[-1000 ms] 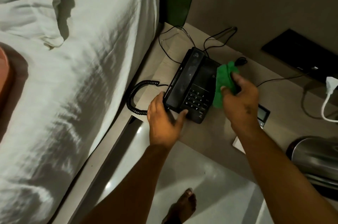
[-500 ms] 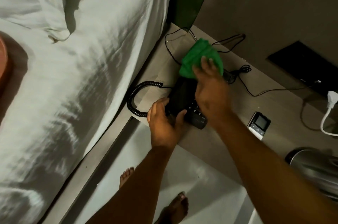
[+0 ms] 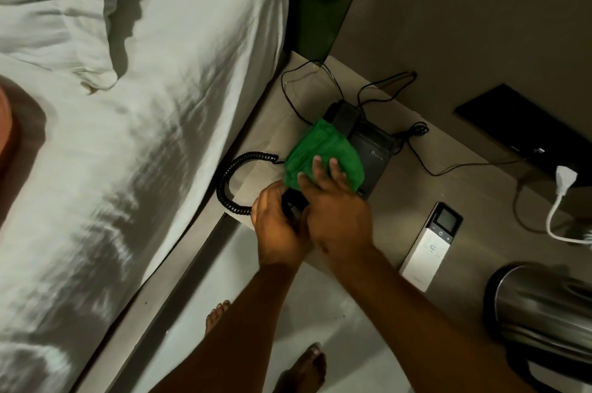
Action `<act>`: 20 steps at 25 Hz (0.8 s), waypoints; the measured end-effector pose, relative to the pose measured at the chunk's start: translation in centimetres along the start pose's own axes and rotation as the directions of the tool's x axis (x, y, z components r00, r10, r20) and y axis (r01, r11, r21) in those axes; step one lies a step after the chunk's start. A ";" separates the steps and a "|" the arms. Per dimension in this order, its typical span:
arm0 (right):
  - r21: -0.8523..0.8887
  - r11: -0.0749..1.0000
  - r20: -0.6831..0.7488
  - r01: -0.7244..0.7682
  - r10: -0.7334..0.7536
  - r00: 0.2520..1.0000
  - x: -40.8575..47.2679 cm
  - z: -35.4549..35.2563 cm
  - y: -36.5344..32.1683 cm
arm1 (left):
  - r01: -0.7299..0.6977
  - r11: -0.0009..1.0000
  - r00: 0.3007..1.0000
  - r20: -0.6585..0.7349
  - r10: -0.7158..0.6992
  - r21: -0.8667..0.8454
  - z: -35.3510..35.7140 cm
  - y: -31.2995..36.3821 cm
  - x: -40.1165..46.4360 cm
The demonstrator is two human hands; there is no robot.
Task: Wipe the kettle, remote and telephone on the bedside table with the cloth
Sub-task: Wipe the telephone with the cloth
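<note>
A black telephone (image 3: 368, 144) sits on the bedside table (image 3: 416, 200) beside the bed, its coiled cord (image 3: 237, 181) looping to the left. My left hand (image 3: 278, 226) grips the phone's near end. My right hand (image 3: 333, 210) presses a green cloth (image 3: 323, 152) flat on the phone's middle, hiding the keypad and the handset's near part. A white remote (image 3: 431, 246) with a small dark screen lies to the right of the phone. The steel kettle (image 3: 544, 312) stands at the lower right, partly cut off by the frame edge.
A white-sheeted bed (image 3: 128, 136) with a pillow fills the left. Thin black cables (image 3: 416, 149) run behind the phone. A white plug and cord (image 3: 560, 200) lie at the far right near a dark wall panel (image 3: 512, 123). My bare feet (image 3: 301, 367) stand on the pale floor.
My right hand has drawn the green cloth from the phone's far end back toward me over its middle. My left hand has kept its hold on the near end.
</note>
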State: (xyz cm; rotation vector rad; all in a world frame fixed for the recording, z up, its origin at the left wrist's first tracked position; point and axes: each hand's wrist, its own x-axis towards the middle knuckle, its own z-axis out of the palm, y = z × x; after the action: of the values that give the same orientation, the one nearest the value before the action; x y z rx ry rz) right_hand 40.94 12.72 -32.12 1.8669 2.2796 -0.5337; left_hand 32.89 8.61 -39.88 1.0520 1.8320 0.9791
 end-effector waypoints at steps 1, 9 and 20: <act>-0.014 0.999 -0.008 -0.041 0.041 0.999 1.4 -0.6 0.3 | -0.001 1.000 1.000 0.004 0.001 0.006 0.0 -0.2 0.0; 0.165 0.959 -0.230 -0.232 0.266 0.936 8.3 -4.6 5.1 | 0.024 0.999 0.999 0.030 -0.025 0.032 0.1 -0.4 0.0; -0.086 0.987 0.104 -0.133 0.141 0.985 -4.4 1.2 3.8 | -0.017 0.997 1.000 0.009 0.016 0.078 0.2 -0.4 -0.1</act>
State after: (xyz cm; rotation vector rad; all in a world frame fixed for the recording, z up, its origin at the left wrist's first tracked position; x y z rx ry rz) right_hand 45.49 8.86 -32.45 1.8903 2.0550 -0.5053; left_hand 32.99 8.47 -40.32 1.1182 1.8707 0.9173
